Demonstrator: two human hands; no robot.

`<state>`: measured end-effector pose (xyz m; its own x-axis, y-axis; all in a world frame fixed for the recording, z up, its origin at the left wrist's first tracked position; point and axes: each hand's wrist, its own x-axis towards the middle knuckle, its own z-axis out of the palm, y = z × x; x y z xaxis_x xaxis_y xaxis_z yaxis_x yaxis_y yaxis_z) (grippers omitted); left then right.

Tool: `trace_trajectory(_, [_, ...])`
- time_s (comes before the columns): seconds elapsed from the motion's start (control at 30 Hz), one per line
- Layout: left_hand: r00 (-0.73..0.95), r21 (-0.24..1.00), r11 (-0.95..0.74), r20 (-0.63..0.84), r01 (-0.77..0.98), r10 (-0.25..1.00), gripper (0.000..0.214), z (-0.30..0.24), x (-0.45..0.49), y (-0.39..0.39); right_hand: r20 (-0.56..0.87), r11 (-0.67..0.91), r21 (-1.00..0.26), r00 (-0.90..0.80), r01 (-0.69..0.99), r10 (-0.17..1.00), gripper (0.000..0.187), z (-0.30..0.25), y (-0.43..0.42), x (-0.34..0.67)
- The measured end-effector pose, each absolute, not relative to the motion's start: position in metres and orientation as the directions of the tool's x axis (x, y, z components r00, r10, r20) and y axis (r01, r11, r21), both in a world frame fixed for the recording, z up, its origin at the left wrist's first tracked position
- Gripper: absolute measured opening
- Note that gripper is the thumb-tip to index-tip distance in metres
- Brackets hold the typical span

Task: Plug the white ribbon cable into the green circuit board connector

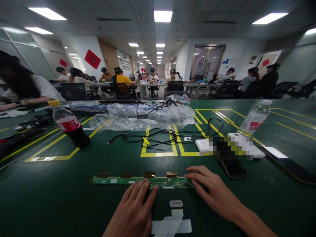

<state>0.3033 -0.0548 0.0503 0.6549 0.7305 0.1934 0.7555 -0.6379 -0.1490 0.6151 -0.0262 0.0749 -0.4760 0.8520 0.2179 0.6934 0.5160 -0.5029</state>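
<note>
Green matted bench (61,204) with yellow tape boxes; a busy open office lies behind.

Head view: I log a long, narrow green circuit board (118,180) lying flat near the front edge, with four brassy tabs along its far side. Left hand (134,214) lies flat, fingers loosely spread, tips on the board's middle. Right hand (212,191) presses extended fingers onto its right end. Neither pinches anything.

White flat ribbon cable (172,223) lies loose just nearer than the board, not joined to it. Crinkled clear plastic bags (148,117), black cables (168,135) and a cola bottle (70,126) sit behind.

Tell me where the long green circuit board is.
Head view, bottom centre: circuit board on the table, left hand and right hand touching it, ribbon cable just below.
</note>
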Motion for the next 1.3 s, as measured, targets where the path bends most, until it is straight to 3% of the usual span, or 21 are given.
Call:
trace_trajectory(0.13, [0.648,-0.011,-0.656,0.169,0.755,0.743,0.057,0.062,0.329,-0.047,0.249,0.527,-0.488,-0.468,0.695,0.848,0.031,0.074,-0.027,0.615])
trace_trajectory(0.3, [0.663,0.059,-0.679,0.169,0.732,0.729,0.053,0.064,0.335,-0.04,0.163,0.528,-0.497,-0.523,0.689,0.837,0.03,0.079,-0.03,0.61])
trace_trajectory(0.47, [0.755,0.104,-0.802,0.286,0.588,0.59,0.062,0.048,0.319,-0.038,0.086,0.495,-0.472,-0.521,0.73,0.849,0.03,0.077,-0.031,0.607])
trace_trajectory(0.67, [0.831,0.176,-0.871,0.262,0.459,0.491,0.062,0.042,0.32,-0.035,0.049,0.484,-0.486,-0.531,0.727,0.846,0.031,0.078,-0.032,0.608])
trace_trajectory(0.8, [0.808,0.191,-0.841,0.236,0.507,0.54,0.062,0.049,0.322,-0.033,0.008,0.488,-0.471,-0.55,0.735,0.835,0.034,0.083,-0.034,0.604])
trace_trajectory(1.0, [0.766,0.222,-0.76,0.076,0.611,0.638,0.07,0.068,0.321,-0.031,-0.024,0.512,-0.468,-0.59,0.72,0.807,0.043,0.086,-0.036,0.6])
trace_trajectory(1.3, [0.748,0.201,-0.74,0.046,0.642,0.662,0.071,0.062,0.325,-0.032,-0.03,0.56,-0.456,-0.641,0.691,0.767,0.047,0.089,-0.036,0.604])
